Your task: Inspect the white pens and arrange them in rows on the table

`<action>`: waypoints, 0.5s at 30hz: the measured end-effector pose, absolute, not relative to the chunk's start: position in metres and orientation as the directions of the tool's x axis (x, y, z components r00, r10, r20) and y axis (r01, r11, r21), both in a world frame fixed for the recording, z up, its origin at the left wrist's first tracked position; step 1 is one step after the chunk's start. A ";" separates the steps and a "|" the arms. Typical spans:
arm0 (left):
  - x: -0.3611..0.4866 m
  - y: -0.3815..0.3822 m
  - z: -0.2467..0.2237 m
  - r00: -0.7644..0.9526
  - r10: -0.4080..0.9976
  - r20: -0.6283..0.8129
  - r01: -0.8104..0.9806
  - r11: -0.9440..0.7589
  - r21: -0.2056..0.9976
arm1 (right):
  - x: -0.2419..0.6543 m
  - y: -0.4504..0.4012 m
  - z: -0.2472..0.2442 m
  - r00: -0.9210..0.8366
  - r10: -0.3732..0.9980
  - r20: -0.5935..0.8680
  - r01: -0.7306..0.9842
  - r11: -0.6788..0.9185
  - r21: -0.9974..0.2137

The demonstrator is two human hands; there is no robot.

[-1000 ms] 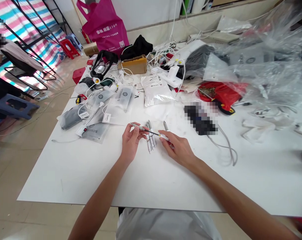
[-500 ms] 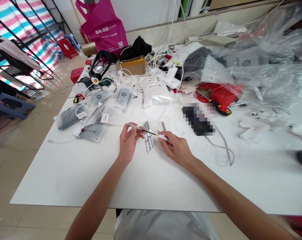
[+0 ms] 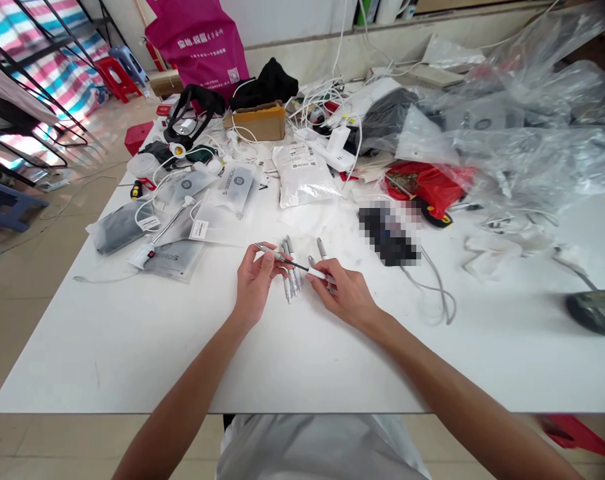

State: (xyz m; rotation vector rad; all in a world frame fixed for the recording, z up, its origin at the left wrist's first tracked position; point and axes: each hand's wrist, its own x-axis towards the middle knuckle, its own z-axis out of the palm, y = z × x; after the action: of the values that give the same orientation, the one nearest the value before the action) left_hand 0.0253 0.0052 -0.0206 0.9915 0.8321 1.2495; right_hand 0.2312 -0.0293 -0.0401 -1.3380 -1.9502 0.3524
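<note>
My left hand (image 3: 252, 287) pinches the grey front part of a pen (image 3: 269, 252), with its dark refill (image 3: 296, 265) sticking out to the right. In my right hand (image 3: 351, 292) is a white pen barrel (image 3: 316, 273), closed between thumb and fingers. The refill's end meets the barrel's mouth; how far inside it reaches I cannot tell. Several white-and-grey pens (image 3: 291, 288) lie bunched on the table between my hands. Another pen (image 3: 321, 248) lies just beyond my right fingers, and a further grey tip shows beside them.
A pixelated dark object (image 3: 389, 237) with a grey cable lies right of my hands. Beyond are a white plastic package (image 3: 305, 177), a red bag (image 3: 427, 183), and clear plastic wrap (image 3: 522, 153). Frosted pouches (image 3: 175, 260) lie to the left. The white table's (image 3: 307, 373) front edge runs near me.
The refill's yellow end, visible before at the barrel's mouth, is now out of sight as the two parts have come closer. The whole view has shifted slightly.
</note>
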 end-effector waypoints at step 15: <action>0.027 -0.001 -0.025 0.262 0.964 -0.041 -0.179 0.090 0.980 | 0.230 -0.031 -0.041 -0.196 0.888 0.417 0.650 0.436 -0.622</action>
State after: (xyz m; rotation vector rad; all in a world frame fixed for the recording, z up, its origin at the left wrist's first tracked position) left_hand 0.0272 -0.0007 -0.0253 1.1346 0.9133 1.0555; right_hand 0.2299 -0.0314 -0.0414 -1.2963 -1.9340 0.3992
